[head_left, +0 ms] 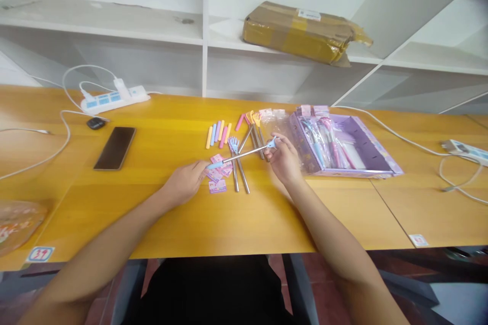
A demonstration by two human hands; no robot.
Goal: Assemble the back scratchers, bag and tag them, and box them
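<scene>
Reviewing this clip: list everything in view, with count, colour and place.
Held rod: one, silver and light blue, between both hands
Loose claw-ended rods: several, silver with blue-purple or yellow-orange ends, mid-desk
Short sticks: about seven, yellow, blue, purple, pink, behind cards
Cards: several, pink-purple, mid-desk
Clear bags: several, transparent, beside tray
Tray: one, purple, right, holding bagged items
Phone: one, black, left
Power strips: two, white, back left and far right
Cables: several, white, both sides
Small object: one, black, by left strip
Carton: one, brown, on shelving
Shelving: one unit, white, behind
Number labels: two, white, front edge
Desk: yellow-brown, centre
Left hand: one, bare, on handle
Right hand: one, bare, at claw
</scene>
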